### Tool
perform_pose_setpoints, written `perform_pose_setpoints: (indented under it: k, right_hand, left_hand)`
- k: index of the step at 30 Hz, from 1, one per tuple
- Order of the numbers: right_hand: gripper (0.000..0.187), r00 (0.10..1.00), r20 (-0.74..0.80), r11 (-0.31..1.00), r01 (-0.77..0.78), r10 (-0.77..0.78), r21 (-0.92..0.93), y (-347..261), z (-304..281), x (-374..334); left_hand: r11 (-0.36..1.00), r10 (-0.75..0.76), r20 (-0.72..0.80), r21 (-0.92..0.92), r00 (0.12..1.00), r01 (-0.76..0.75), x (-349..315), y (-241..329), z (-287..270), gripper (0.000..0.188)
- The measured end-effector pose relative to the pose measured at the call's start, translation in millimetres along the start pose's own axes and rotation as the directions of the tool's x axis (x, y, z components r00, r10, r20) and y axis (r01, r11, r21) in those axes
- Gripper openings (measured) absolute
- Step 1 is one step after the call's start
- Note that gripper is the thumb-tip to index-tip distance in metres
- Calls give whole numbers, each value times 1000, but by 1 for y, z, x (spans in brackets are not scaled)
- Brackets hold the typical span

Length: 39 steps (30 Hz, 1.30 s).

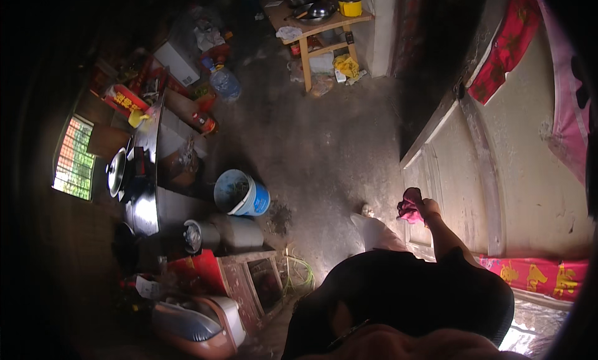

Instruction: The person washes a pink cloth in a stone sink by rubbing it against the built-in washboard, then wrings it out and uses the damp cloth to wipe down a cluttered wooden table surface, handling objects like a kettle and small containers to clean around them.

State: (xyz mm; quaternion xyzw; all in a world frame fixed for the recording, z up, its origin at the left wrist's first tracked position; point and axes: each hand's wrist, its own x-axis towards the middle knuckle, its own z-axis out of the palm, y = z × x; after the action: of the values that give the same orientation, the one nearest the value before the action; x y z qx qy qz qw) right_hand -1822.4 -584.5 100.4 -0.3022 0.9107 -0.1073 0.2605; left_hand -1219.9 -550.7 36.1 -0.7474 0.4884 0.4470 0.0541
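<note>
My right hand (430,210) is stretched out ahead of my body at the right, its fingers closed around a crumpled dark pink cloth (411,205). The cloth hangs in folds near the pale wooden door panel (448,179), and I cannot tell whether it touches the wood. My left hand is out of sight. Below the cloth, part of my light-coloured trouser leg (380,234) and one foot (367,209) show on the floor.
A blue and white bucket (254,198) stands left of my legs, near a grey gas cylinder (242,233) and a worn wooden cabinet (249,285). A wooden table (317,27) with pans and a yellow pot (350,5) is at the far side. Left is a stove counter (146,204).
</note>
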Motion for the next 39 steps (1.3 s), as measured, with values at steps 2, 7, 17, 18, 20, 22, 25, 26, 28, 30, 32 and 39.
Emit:
perform_pose_setpoints:
  k: [2,7,17,18,20,22,25,26,28,30,32,39]
  right_hand:
    - [52,985,-98,990,141,-139,10,-54,-23,40]
    - [25,937,-233,775,346,-259,528,-180,-79,125]
    - [29,10,-349,-15,997,-937,71,-416,-190,194]
    - [32,78,-242,62,995,-967,74,-431,-211,193]
    - [30,201,-80,189,972,-976,139,-456,-245,198]
    - [28,122,-303,45,967,-945,250,-457,-257,248]
    - [28,538,-293,95,580,-790,809,-470,-282,279]
    - [33,575,-231,-1,371,-785,929,-483,-294,288]
    - [50,481,-256,-337,-89,-839,937,-509,-308,319]
    - [59,419,-326,-497,-411,-847,764,-539,-317,350]
    - [64,457,-396,-594,-469,-796,654,-553,-340,383]
    - [32,794,-573,-779,224,-202,586,-534,-399,496]
  left_hand:
    - [998,58,-5,8,998,-58,37,50,-20,32]
    - [963,268,-26,44,963,-267,120,186,-75,33]
    - [48,979,-186,-154,76,-987,161,724,-126,12]
    - [54,998,-30,-181,60,-982,147,762,-147,11]
    - [-21,992,118,-218,-48,-976,155,829,-179,13]
    - [-185,964,128,-317,-235,-930,175,890,-177,18]
    - [-350,926,36,-298,-377,-888,164,972,-183,22]
    - [-328,929,57,-329,-366,-885,168,988,-189,23]
    - [-257,933,115,-451,-342,-855,174,1027,-188,25]
    - [-109,942,189,-607,-277,-787,182,1064,-170,28]
    - [97,943,275,-765,-187,-637,188,1093,-146,31]
    - [553,833,551,-826,-54,107,198,1156,-76,44]
